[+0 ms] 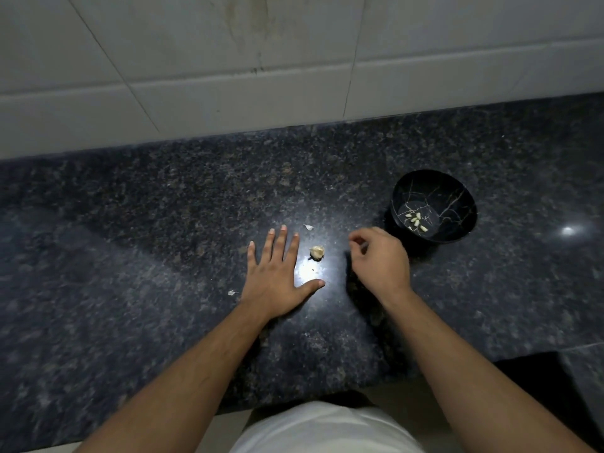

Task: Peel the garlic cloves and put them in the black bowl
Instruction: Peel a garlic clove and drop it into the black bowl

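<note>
From my remote seat, I saw the garlic piece point(317, 252), pale and still partly in its papery skin, lying on the dark speckled countertop point(163, 223) in a bright patch of reflected light, between the two hands and touching neither. My left hand point(276, 282) lay flat on the counter just left of it, fingers straight and spread, thumb pointing toward the right, holding nothing. My right hand point(380, 259) hovered just right of the garlic, fingers curled inward with thumb and forefinger drawn together; whether they pinched a scrap of skin I could not tell, the motion blur hid it. Just beyond that hand stood the black bowl point(457, 197), veined with thin pale lines, holding a small cluster of peeled cloves point(415, 220) at its bottom. One peel scrap point(308, 227) lay near the left fingertips, another point(231, 292) beside the left wrist. Behind the counter rose a wall of white tiles point(294, 60).
</note>
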